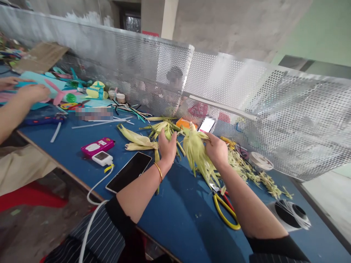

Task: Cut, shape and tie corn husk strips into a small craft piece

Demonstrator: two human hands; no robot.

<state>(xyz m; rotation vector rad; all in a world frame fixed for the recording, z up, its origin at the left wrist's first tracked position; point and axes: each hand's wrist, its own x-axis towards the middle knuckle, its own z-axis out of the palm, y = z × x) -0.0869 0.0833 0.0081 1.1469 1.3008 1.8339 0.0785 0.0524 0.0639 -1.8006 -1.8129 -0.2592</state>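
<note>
Touching right hand (216, 149), husk bundle (195, 148) spreads near left hand (168, 148).

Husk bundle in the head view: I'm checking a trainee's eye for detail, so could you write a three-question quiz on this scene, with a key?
1. Which hand grips the husk bundle? A: left only; B: right only; C: both.
2. True or false: the gold bracelet is on the right arm.
3. Fill in: the scissors just below the bundle have yellow and ____ handles.

Key: 1: B, the right hand. 2: False; it is on the left arm. 3: red.
</note>
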